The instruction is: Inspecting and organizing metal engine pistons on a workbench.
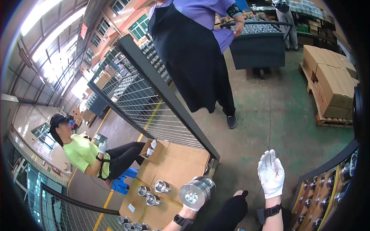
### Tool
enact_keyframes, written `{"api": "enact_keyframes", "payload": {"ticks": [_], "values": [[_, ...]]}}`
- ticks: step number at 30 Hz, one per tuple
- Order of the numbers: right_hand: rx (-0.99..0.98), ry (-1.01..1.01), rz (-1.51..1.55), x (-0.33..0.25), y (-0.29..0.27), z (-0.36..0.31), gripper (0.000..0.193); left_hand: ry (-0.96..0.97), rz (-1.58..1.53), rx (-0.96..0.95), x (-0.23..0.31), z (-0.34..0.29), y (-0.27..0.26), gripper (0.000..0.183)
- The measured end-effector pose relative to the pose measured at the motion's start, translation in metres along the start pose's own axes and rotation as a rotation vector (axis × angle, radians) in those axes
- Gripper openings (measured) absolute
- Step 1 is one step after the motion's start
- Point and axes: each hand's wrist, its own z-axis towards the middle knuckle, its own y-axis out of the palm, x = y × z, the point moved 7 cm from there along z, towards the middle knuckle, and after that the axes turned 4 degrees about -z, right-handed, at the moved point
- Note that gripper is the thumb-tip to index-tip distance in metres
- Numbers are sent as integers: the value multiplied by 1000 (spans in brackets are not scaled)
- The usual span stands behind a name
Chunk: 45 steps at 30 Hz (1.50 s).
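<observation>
My left hand (189, 211), in a white glove, grips a shiny metal piston (192, 193) with grooves round its side, and most of the fingers are hidden behind it. The piston is held over the right part of a cardboard-covered surface (179, 156). Three similar pistons (162, 186) stand on the cardboard to its left, with several more (133, 226) at the near left corner. My right hand (270, 175), also gloved in white, is stretched out over the floor with its palm showing and nothing in it.
A small open carton (150, 151) sits on the cardboard's far left. Beyond it sits a co-worker (83, 154) in a yellow-green shirt, holding a piston. A mesh panel (154, 111) rises behind the cardboard. Another person (192, 50) stands ahead. At right are a piston rack (323, 196) and boxes (329, 84).
</observation>
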Motion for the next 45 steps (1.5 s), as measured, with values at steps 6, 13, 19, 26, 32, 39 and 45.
{"api": "enact_keyframes", "payload": {"ticks": [6, 13, 19, 26, 32, 39, 45], "values": [[4, -74, 59, -15, 5, 7, 37, 93, 169, 62, 12, 3, -10, 25], [-31, -66, 52, -12, 12, 11, 37, 168, 388, 63, 27, -9, -9, 22], [-22, -60, 52, -14, 12, 13, 36, 75, 105, 87, 20, -14, -2, 23], [-24, -62, 54, -18, 11, 8, 36, 46, 155, -1, 15, -7, -12, 25], [30, -19, 80, -7, 8, 6, 36, 79, 187, 108, 12, -26, -10, 26], [-170, -28, -91, -8, 34, -4, 39, 22, 278, -94, 20, -23, 12, 33], [-277, 58, -167, 35, 59, -8, 40, -188, -65, -368, 41, -52, 27, 34]]}}
